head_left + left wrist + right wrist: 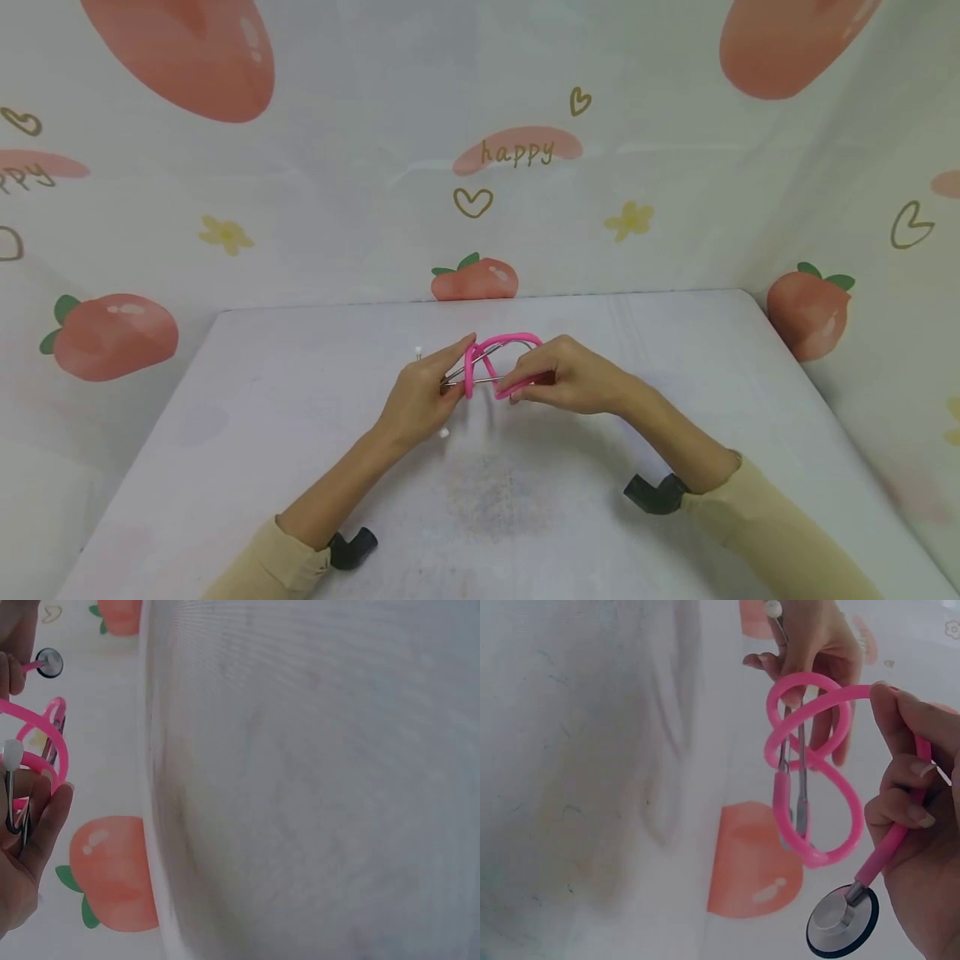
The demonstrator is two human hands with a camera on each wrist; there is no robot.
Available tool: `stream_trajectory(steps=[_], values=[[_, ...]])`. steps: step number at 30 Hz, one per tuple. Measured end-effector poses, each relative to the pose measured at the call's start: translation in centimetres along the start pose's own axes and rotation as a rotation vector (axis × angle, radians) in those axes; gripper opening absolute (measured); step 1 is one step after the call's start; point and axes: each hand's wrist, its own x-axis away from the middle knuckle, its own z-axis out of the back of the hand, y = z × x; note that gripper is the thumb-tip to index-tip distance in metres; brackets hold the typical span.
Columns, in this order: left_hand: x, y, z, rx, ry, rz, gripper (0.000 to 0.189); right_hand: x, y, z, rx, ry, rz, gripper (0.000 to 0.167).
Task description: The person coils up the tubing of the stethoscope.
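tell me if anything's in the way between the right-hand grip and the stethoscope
Nothing visible stands between them: the right-hand grip already holds the stethoscope's pink tubing. Only the tubing's own loops cross the metal ear tubes, which the left-hand grip holds.

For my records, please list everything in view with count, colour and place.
Tabletop: one, whitish, lower half of head view
Stethoscope: one, pink and silver, held above tabletop
Chest piece: one, silver, dark-rimmed, stethoscope's end
Ear tips: two, white, stethoscope's opposite end
Backdrop: one, whitish with fruits, hearts, flowers and "happy" lettering, behind tabletop
Bent pieces: two, black, at sleeve ends
Sleeves: two, beige, near bottom edge
Left hand: one, bare, gripping stethoscope
Right hand: one, bare, holding stethoscope
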Motion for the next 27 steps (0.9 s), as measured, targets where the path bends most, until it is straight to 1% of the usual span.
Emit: stream_trajectory(steps=[2,4,7,10,15,19,21,23,27], values=[[0.0,0.0,0.0,-0.008,-0.008,0.003,0.068,-0.1,-0.1,0.1,0.001,0.015,0.009,0.021],[0.1,0.0,0.0,-0.009,-0.027,0.000,0.068,-0.2,-0.1,0.2,-0.006,0.049,0.006,0.021],[0.2,0.1,0.1,-0.001,-0.057,-0.021,0.069,-0.3,0.1,0.5,-0.006,0.110,-0.002,0.021],[0.3,0.1,0.1,0.018,-0.075,-0.047,0.069,-0.4,0.3,0.9,0.001,0.141,-0.006,0.020],[0.4,0.0,0.0,0.045,-0.068,-0.091,0.069,-0.5,0.8,1.3,-0.032,0.157,0.027,0.020],[0.5,-0.1,0.0,0.083,-0.050,-0.121,0.064,-0.6,1.2,1.5,0.029,0.217,0.078,0.021],[0.5,0.0,0.0,0.102,-0.044,-0.140,0.060,-0.6,1.5,1.6,0.049,0.243,0.090,0.022],[0.5,0.0,0.1,0.107,-0.040,-0.165,0.059,-0.7,1.6,1.6,0.032,0.251,0.084,0.023],[0.6,0.1,0.1,0.089,-0.041,-0.205,0.055,-0.6,1.8,1.7,-0.014,0.239,0.038,0.023]])
